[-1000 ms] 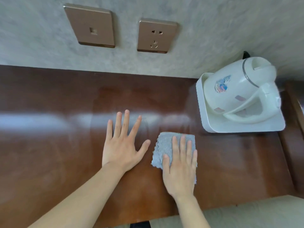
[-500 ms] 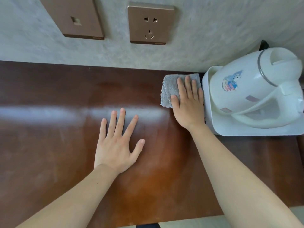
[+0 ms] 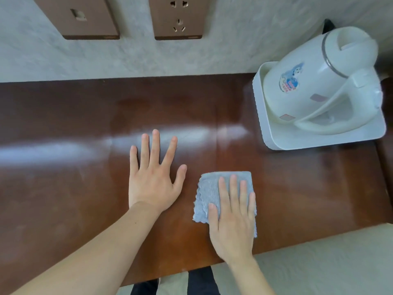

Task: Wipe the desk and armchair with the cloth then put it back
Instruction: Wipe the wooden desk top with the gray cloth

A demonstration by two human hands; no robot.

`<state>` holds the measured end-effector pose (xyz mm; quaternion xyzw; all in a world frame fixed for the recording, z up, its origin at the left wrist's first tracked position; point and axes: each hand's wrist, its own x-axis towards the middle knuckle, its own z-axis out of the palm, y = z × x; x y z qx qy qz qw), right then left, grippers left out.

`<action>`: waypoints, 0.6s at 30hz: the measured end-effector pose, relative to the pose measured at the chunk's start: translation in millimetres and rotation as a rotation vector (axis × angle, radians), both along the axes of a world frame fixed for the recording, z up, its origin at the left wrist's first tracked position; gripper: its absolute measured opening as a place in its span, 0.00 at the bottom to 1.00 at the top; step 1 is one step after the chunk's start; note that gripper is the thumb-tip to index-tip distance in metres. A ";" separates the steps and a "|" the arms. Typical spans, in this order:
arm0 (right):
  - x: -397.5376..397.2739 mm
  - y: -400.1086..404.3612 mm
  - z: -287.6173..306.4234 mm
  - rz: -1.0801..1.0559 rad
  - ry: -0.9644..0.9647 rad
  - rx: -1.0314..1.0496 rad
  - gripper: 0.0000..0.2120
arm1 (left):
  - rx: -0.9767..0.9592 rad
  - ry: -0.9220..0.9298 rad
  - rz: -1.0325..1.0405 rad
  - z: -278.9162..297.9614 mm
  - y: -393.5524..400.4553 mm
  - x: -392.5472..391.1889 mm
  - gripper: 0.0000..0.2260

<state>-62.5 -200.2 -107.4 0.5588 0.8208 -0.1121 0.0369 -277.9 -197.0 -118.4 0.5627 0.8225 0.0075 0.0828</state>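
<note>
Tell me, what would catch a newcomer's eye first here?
Probably the two bare hands on the dark wooden desk: the right hand presses a grey cloth flat near the front edge, and the left hand rests spread beside it. Next comes the white kettle on its tray at the back right, below the wall sockets.

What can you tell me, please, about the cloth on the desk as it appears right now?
The cloth is a small grey-blue piece of fluffy, towel-like fabric, folded into a rough rectangle with a wavy, scalloped left edge. It lies flat on the brown wooden desk, near its front edge. The right hand presses on it with straight fingers, covering its right half. The left hand lies beside it, apart.
</note>
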 end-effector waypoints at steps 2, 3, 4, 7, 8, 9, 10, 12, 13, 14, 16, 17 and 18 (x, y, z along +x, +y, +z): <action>-15.7 41.7 -0.6 0.062 0.012 0.038 0.29 | 0.001 0.002 -0.003 0.0 0.2 0.3 0.31; -27.1 65.7 -0.8 0.078 0.016 0.064 0.29 | 0.002 0.004 -0.003 -0.5 0.2 0.3 0.31; -40.2 90.7 -1.8 0.090 0.020 0.087 0.29 | 0.003 0.006 -0.001 -1.5 0.0 0.4 0.31; -81.0 163.0 -5.4 0.107 0.045 0.110 0.29 | 0.005 0.014 0.003 -4.1 -0.4 0.0 0.31; -92.8 180.7 -6.5 0.098 0.050 0.104 0.29 | 0.008 0.021 0.000 -5.1 -0.3 -0.2 0.31; -102.8 193.8 -7.1 0.080 0.055 0.093 0.29 | 0.011 0.026 -0.002 -5.9 -0.7 -0.3 0.31; -109.9 201.2 -7.4 0.063 0.056 0.081 0.29 | 0.015 0.027 -0.001 -6.1 -1.2 -0.2 0.31; -112.7 201.1 -5.8 0.071 0.047 0.069 0.29 | 0.019 0.024 0.000 -4.7 -0.8 -0.5 0.31; -106.3 193.3 -3.3 0.098 0.039 0.073 0.29 | 0.016 0.021 0.000 -3.6 -0.6 -0.4 0.31; -95.4 179.2 -0.6 0.129 0.033 0.081 0.29 | 0.012 0.017 0.000 -2.9 -0.3 -0.3 0.31; -64.9 132.2 2.8 0.141 0.028 0.073 0.29 | 0.008 0.009 0.005 -2.1 -0.4 -0.8 0.31; -47.2 99.2 2.5 0.124 0.015 0.054 0.29 | 0.007 0.006 0.006 -2.1 -0.6 -0.9 0.32; -29.4 64.0 1.7 0.105 -0.005 0.030 0.29 | 0.004 0.004 0.005 -2.4 -0.6 -1.1 0.32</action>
